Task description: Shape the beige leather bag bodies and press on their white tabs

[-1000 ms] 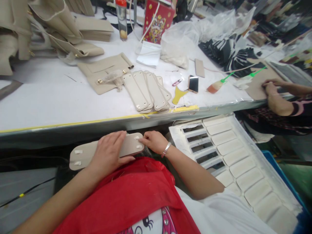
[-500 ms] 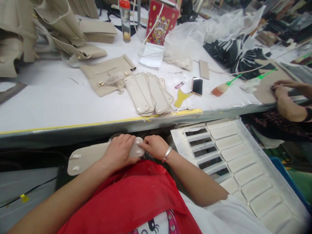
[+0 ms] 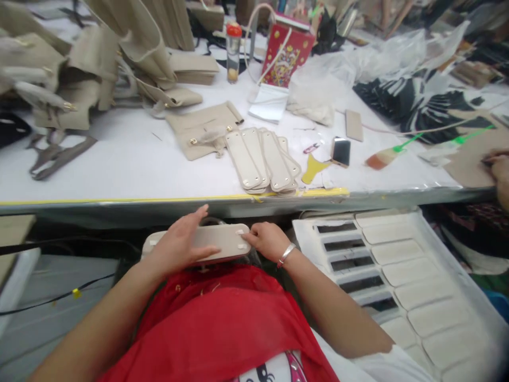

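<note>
Touching beige panel (image 3: 223, 240), right hand (image 3: 271, 241) clear of table edge (image 3: 119, 201)

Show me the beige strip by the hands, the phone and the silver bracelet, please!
Beige strip (image 3: 222, 238): head view, its bare face.
Phone (image 3: 341, 152): head view, its dark screen.
Silver bracelet (image 3: 286, 255): head view, its shiny band.

Long white worktable (image 3: 119, 164) with yellow edging (image 3: 323, 192)

The left hand (image 3: 175, 245) hides part of the beige panel (image 3: 218, 239). Right of this panel, the lower edge crops the white tray (image 3: 445, 260); farther right, a co-worker's hand (image 3: 502, 168) is cut off. Beyond the panel, far left, beige bags (image 3: 75, 77) blur.
</note>
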### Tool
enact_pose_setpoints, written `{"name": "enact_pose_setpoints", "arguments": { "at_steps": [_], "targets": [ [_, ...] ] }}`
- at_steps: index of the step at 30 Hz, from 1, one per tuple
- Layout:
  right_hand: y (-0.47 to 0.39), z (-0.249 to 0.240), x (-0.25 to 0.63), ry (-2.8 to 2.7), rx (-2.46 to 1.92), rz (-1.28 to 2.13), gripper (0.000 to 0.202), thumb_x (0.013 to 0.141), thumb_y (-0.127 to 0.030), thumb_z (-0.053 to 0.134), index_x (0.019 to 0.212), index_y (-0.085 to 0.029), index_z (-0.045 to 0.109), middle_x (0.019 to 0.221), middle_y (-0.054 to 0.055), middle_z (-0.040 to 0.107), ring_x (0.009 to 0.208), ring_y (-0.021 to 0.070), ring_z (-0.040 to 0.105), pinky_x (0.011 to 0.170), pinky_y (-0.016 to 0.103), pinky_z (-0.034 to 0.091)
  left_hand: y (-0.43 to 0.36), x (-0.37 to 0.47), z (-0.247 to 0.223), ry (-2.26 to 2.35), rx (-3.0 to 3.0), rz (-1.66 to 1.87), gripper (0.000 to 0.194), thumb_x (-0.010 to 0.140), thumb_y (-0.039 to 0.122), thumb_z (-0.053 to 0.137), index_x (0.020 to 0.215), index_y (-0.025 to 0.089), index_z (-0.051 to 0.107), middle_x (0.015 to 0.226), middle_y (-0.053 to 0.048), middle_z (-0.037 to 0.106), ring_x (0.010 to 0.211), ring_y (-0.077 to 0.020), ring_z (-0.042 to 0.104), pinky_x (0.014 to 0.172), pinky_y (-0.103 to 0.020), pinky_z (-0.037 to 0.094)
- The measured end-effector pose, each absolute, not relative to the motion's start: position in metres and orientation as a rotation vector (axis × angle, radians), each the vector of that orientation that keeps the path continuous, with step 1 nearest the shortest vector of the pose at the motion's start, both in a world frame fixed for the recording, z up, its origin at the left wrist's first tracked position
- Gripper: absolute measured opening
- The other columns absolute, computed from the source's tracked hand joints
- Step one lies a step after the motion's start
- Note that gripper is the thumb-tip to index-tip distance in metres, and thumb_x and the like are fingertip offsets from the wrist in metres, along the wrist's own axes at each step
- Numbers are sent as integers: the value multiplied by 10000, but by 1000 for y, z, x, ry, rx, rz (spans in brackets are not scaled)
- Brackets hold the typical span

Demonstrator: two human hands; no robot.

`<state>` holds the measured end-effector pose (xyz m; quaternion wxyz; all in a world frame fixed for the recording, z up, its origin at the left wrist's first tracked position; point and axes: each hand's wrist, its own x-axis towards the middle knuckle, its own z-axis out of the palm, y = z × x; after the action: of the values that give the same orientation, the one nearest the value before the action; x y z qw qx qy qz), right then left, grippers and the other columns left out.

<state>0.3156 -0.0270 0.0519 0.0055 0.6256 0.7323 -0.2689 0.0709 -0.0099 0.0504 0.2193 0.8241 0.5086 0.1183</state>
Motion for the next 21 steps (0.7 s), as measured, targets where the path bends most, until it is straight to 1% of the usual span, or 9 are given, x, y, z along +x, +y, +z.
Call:
{"name": "enact_pose_setpoints", "arguments": {
  "at_steps": [2,4,5,7,9,11,15,21],
  "targets": [
    [-26,52,314,2289,1964,-861,387,864,-437,467,629,-169,620,638,57,634,551,129,513,516,261,228,-14,28,53,1769,2005,531,674,740,562,531,1276,163,439,1143,-102,593,1027,-228,559,924,-370,413],
    [-24,52,312,2268,1974,-872,390,865,-433,461,608,-172,593,606,44,617,519,121,496,508,259,229,-22,-10,51,2015,1633,682,525,761,559,492,1089,157,570,956,-67,639,855,-190,595,805,-317,462],
    [-24,52,311,2260,1973,-873,393,864,-436,458,598,-174,580,594,38,610,505,118,489,505,258,228,-27,-25,48,2051,1457,731,489,762,565,481,998,153,598,864,-49,637,770,-170,589,726,-286,471],
    [-22,52,309,2261,1962,-868,406,864,-452,445,584,-179,557,580,31,600,489,115,480,502,259,230,-36,-43,39,1990,1219,774,458,755,580,482,862,153,606,720,-12,599,648,-138,545,588,-233,438],
    [-22,51,307,2258,1958,-868,421,861,-476,431,576,-184,537,572,28,592,493,120,480,505,260,234,-44,-49,32,1874,1127,756,442,733,588,517,774,154,593,635,17,546,576,-114,490,512,-204,382],
    [-22,50,306,2234,1968,-889,434,857,-500,422,570,-190,523,566,25,585,509,129,487,512,260,243,-51,-49,28,1770,1107,686,419,715,572,558,726,154,585,597,33,518,538,-97,448,487,-193,346],
    [-23,50,303,2143,2016,-990,435,852,-520,409,581,-199,519,548,14,570,527,142,496,529,259,271,-57,-46,33,1643,1037,596,383,695,526,607,687,145,579,573,41,511,492,-78,401,463,-189,310],
    [-27,51,300,2128,2073,-1033,431,842,-545,407,601,-205,517,549,9,557,534,146,494,540,260,303,-51,-47,36,1610,1112,696,354,716,485,586,609,148,569,547,36,515,513,-93,428,500,-200,333]
  ]
}}
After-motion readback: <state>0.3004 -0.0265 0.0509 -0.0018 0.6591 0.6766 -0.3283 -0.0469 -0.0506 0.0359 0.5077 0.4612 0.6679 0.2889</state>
